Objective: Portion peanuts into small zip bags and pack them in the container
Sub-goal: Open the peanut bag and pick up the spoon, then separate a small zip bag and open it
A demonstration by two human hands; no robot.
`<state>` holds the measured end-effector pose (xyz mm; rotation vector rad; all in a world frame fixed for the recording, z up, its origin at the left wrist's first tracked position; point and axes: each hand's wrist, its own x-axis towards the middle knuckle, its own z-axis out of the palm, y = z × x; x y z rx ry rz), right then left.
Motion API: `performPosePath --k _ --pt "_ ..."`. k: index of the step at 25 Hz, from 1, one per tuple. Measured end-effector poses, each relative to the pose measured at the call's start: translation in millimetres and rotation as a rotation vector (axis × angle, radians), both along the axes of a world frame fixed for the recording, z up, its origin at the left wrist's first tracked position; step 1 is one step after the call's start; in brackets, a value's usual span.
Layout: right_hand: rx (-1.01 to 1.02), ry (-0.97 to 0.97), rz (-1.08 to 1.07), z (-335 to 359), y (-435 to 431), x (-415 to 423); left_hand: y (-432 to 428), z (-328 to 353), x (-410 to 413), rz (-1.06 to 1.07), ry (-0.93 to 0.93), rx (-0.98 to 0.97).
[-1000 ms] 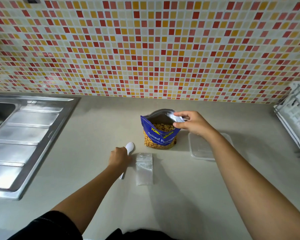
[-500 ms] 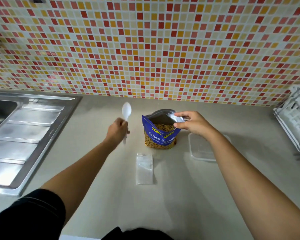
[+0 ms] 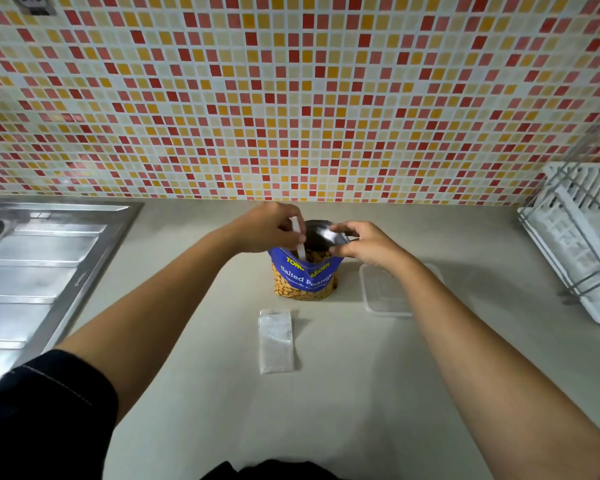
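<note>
A blue bag of salted peanuts [image 3: 305, 278] stands open on the counter near the tiled wall. My left hand [image 3: 269, 228] holds a white plastic spoon [image 3: 298, 242] by its handle, with the bowl end dipped down into the bag's mouth and hidden inside. My right hand [image 3: 364, 244] pinches the bag's silver inner rim on the right side and holds it open. A small clear zip bag [image 3: 276, 341] lies flat on the counter in front of the peanut bag. A clear plastic container [image 3: 381, 296] sits to the right of the bag, partly under my right forearm.
A steel sink with a ribbed draining board [image 3: 32, 271] takes up the left side. A white dish rack [image 3: 582, 240] stands at the right edge. The beige counter [image 3: 326, 410] stretches toward me.
My left hand lifted the spoon off the counter, carried it up and right, and put its bowl end into the peanut bag. My right hand stayed on the bag's rim.
</note>
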<state>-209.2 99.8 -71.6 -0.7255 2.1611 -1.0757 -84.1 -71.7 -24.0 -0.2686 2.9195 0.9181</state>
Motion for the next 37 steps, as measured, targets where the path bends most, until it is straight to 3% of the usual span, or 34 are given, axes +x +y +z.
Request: performPosePath --k 2,4,11,18,23,28,30,37 --pt "-0.001 -0.001 0.001 1 0 1 7 -9 -7 0.091 0.034 0.157" --pt "0.011 0.008 0.003 2 -1 3 13 -16 -11 0.182 0.085 0.166" --pt "0.025 0.042 0.028 7 0 6 11 -32 -5 0.2 0.34 -0.397" --pt "0.045 0.196 0.062 7 4 23 10 -42 7 0.371 0.26 -0.117" --pt "-0.273 0.628 0.032 -4 12 54 29 -55 40 0.567 0.458 0.142" --pt "-0.425 0.678 0.082 -40 27 95 34 -100 82 0.611 0.354 0.103" --pt "-0.363 0.64 0.126 -67 35 112 35 -123 97 0.541 0.296 0.043" --pt "0.176 0.506 0.231 -150 41 132 32 -156 105 0.243 0.169 -0.182"
